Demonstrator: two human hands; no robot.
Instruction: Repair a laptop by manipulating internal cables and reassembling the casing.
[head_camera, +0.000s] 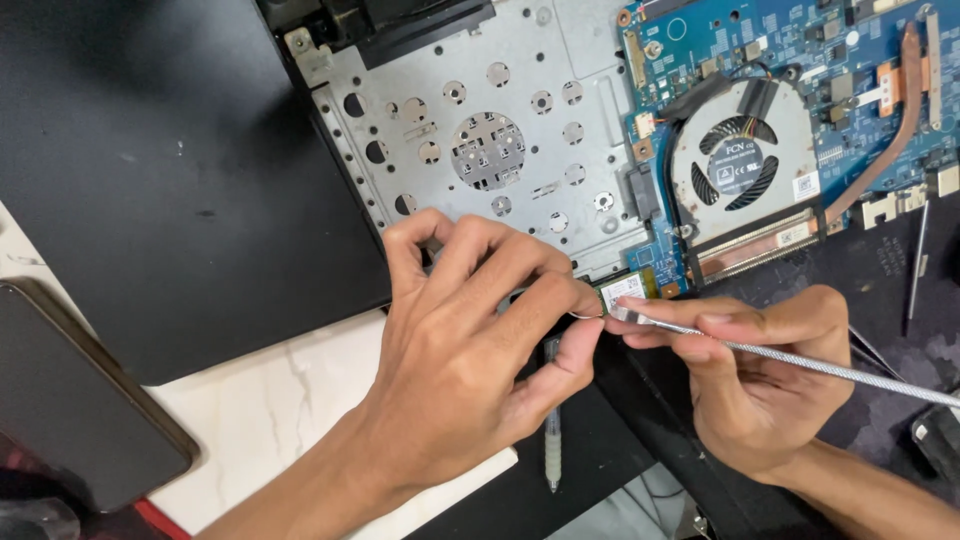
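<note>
Hands both pinched: right hand (745, 375) clamps knurled steel tool (800, 360), left hand (470, 350) grips small green card (625, 288)

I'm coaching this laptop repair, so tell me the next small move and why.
Probably ease the metal pry tool tip gently under the edge of the small card. The right hand already holds the tip at the card beside the fan, and the left hand pinches right there to steady it. What lies under the fingertips is hidden.
</note>
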